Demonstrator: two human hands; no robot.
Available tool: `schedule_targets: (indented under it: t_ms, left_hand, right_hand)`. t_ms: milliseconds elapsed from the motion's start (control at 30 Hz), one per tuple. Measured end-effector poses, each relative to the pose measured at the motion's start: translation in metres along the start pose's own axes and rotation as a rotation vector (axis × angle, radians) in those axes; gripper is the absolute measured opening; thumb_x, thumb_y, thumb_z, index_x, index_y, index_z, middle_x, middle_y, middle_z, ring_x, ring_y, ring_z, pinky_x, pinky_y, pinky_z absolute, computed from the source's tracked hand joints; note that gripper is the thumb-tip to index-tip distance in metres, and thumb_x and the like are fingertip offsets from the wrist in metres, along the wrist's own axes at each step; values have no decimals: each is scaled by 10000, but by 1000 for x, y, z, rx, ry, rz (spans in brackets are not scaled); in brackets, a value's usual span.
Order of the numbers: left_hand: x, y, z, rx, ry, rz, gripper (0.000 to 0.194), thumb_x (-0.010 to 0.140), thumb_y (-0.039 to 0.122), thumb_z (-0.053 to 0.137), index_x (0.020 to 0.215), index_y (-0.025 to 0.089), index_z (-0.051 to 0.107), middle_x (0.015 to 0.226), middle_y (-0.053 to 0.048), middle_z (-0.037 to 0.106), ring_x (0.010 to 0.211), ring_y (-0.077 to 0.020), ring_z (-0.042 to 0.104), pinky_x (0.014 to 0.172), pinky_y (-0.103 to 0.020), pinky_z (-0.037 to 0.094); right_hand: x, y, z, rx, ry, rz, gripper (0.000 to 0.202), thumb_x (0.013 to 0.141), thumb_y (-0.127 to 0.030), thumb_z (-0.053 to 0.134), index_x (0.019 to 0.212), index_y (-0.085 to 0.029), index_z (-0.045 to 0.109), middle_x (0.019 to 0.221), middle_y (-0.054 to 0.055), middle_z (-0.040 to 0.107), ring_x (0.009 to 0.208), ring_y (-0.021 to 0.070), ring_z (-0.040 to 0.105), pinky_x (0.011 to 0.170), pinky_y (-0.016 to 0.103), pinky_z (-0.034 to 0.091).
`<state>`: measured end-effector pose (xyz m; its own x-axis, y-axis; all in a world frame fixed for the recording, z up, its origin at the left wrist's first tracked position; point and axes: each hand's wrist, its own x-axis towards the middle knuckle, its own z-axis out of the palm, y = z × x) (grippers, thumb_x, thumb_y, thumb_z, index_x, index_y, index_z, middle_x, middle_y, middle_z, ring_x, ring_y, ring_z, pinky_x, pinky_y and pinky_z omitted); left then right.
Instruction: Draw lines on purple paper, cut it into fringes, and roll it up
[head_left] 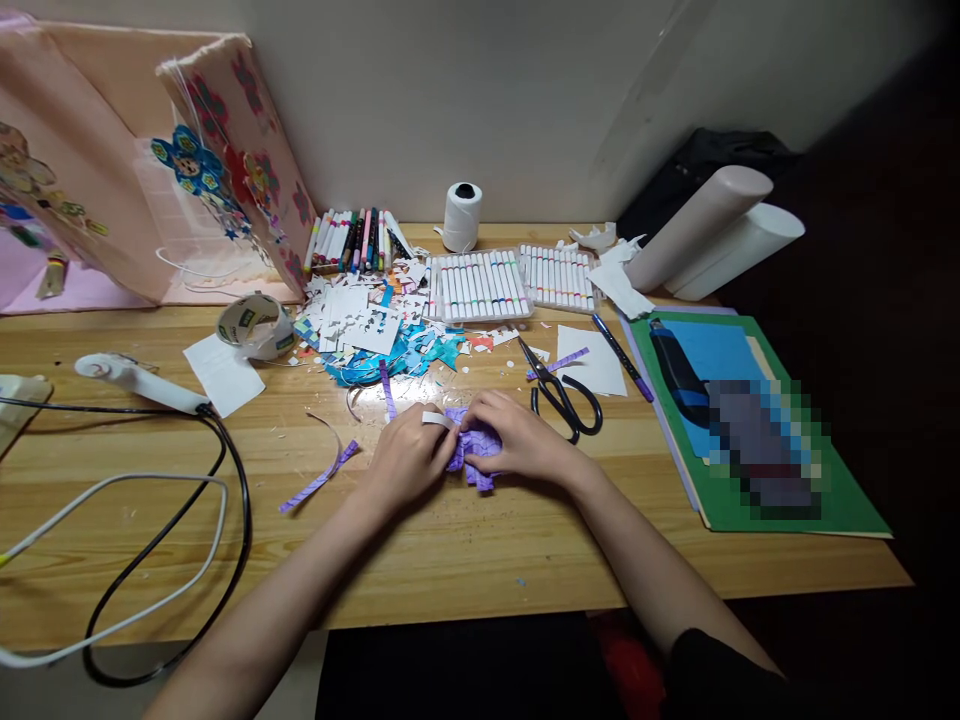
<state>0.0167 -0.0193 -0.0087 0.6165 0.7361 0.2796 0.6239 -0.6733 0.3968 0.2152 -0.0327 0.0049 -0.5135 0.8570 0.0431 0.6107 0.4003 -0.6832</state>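
Both hands meet over a folded or woven-looking purple paper piece (480, 470) near the middle of the table. The fingers of my right hand (521, 440) curl round it from the right and grip it. My left hand (412, 450) is closed, pinching at its left edge, and a short white strip (437, 420) sticks out over those fingers. How the strip joins the purple piece is hidden. Loose purple strips (321, 478) lie left of my left hand. Black-handled scissors (564, 395) rest partly open beyond my right hand, by a white paper square (600, 362).
Paper scraps (360, 325) are heaped behind the hands. Marker cases (484, 285), loose markers (360, 238) and a thread spool (462, 218) stand along the wall. A tape roll (255, 325) and cables (244, 510) are left; a green board (787, 350) lies right.
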Motion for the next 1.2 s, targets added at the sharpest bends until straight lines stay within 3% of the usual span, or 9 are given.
schedule_targets:
  t_ms: [233, 400, 600, 733, 900, 1200]
  left_hand:
    - [0, -1, 1, -4, 15, 12, 229, 925, 229, 465, 783, 133, 617, 775, -86, 641, 724, -190, 584, 650, -307, 450]
    - [1, -1, 0, 19, 25, 42, 227, 930, 231, 451, 806, 128, 611, 780, -92, 636, 718, -197, 580, 638, -319, 451]
    - [1, -1, -2, 16, 19, 69, 225, 934, 231, 436, 818, 145, 609, 779, -80, 632, 717, -186, 578, 642, -310, 450]
    - [1, 0, -4, 29, 4, 74, 229, 929, 236, 439, 818, 146, 618, 785, -81, 631, 723, -186, 575, 645, -310, 446]
    - [1, 3, -8, 40, -45, 54, 204, 905, 265, 481, 864, 144, 639, 820, -87, 637, 764, -200, 580, 666, -317, 452]
    - [1, 2, -1, 28, -1, -11, 233, 926, 253, 474, 817, 152, 653, 776, -67, 637, 718, -175, 568, 626, -296, 420]
  right_hand:
    - [4, 7, 4, 10, 55, -14, 40, 847, -205, 612, 881, -186, 609, 892, 51, 608, 893, 191, 553, 781, 315, 449]
    - [5, 5, 1, 164, 142, 98, 131, 843, -194, 632, 972, -197, 655, 870, 45, 686, 823, 177, 626, 779, 323, 483]
    - [2, 8, 1, 344, 184, 192, 221, 846, -142, 597, 1045, -195, 678, 1011, 57, 719, 927, 173, 669, 853, 316, 501]
    - [3, 9, 4, 252, 195, 134, 277, 781, -102, 661, 1050, -169, 663, 940, 60, 708, 874, 173, 652, 815, 315, 496]
    - [7, 9, 8, 101, 209, 87, 36, 796, -133, 653, 802, -169, 656, 795, 40, 655, 795, 173, 595, 757, 315, 460]
    - [8, 8, 10, 108, 210, 149, 130, 741, -45, 622, 751, -175, 616, 786, 30, 634, 793, 173, 573, 748, 305, 444]
